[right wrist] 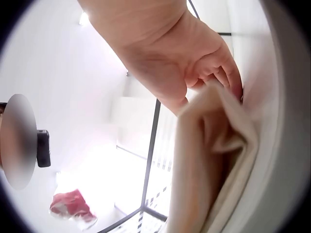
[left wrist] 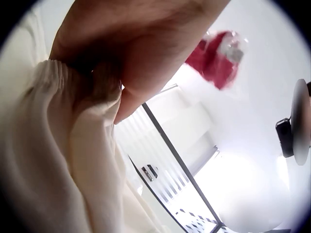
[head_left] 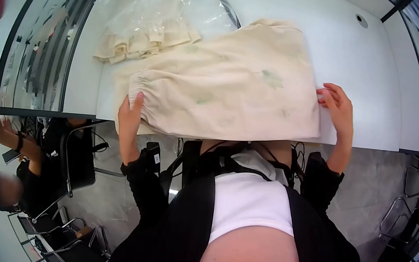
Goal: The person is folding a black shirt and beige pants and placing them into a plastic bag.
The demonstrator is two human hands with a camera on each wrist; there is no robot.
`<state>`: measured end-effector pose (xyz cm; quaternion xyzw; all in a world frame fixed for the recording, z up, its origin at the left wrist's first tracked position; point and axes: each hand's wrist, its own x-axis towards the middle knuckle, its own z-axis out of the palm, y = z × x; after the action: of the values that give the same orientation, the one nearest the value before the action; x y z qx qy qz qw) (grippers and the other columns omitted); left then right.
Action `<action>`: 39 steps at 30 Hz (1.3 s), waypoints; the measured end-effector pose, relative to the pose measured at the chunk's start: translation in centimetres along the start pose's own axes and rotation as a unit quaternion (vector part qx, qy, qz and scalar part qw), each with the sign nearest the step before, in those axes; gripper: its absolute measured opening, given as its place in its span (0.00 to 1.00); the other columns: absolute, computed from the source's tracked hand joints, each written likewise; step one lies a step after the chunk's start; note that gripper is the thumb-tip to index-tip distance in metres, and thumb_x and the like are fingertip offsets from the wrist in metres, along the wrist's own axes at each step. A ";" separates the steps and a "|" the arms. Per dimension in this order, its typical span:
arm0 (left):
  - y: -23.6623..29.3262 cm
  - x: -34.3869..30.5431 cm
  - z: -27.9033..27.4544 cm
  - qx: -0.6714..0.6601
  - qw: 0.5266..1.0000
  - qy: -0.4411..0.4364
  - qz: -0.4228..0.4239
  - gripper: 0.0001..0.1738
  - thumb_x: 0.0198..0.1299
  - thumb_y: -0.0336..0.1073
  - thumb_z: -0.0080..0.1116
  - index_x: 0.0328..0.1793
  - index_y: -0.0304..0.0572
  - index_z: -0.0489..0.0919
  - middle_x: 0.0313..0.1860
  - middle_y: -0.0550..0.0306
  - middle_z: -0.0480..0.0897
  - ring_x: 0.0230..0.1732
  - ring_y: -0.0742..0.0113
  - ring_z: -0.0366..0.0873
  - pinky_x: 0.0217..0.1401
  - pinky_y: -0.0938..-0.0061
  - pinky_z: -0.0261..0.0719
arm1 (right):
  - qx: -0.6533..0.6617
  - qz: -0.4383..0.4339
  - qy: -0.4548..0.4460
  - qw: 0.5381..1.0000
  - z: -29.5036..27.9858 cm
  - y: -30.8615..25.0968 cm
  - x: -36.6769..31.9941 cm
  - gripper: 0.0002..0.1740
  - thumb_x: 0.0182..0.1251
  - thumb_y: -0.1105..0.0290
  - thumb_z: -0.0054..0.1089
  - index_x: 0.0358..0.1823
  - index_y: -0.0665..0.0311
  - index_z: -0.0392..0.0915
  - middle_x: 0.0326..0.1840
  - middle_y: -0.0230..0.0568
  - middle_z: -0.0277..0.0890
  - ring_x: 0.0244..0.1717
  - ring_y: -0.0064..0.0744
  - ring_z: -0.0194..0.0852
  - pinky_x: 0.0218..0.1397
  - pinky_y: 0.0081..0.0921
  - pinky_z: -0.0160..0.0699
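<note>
A cream garment [head_left: 238, 81] with faint green leaf prints lies flat across the table, a gathered elastic edge at its left end. My left hand [head_left: 130, 114] grips that gathered edge, thumb on top and fingers under the cloth. In the left wrist view, the ribbed elastic [left wrist: 53, 77] bunches beneath the left hand [left wrist: 131, 48], which hides its fingertips. My right hand [head_left: 338, 109] is at the garment's right edge, fingers loosely bent, fingertips right at the cloth. From the right wrist, a folded corner of the garment [right wrist: 194, 145] stands just below the right hand [right wrist: 180, 63].
A clear plastic bag [head_left: 168, 2] with ruffled cream fabric [head_left: 147, 42] lies at the back left of the white table [head_left: 362, 72]. Glazed partitions border both sides. Another person [head_left: 29, 159] sits at the lower left beside black chairs [head_left: 77, 160].
</note>
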<state>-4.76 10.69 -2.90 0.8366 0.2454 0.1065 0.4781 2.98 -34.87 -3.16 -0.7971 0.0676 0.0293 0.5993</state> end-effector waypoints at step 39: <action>12.4 -3.0 -1.4 -0.296 0.943 -0.062 0.137 0.22 0.60 0.37 0.52 0.55 0.29 0.69 0.47 0.53 0.76 0.46 0.71 0.73 0.49 0.79 0.69 | -0.034 -0.053 0.074 0.995 -2.2 2.2 0.1 0.11 0.57 0.69 0.59 0.36 0.69 0.74 0.27 0.33 0.74 0.28 0.17 0.70 0.33 0.14 0.69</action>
<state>-4.11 4.98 8.54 0.6876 0.0555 0.1870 0.6994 2.68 -37.62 -4.61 -0.8197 0.0682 -0.0595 0.5655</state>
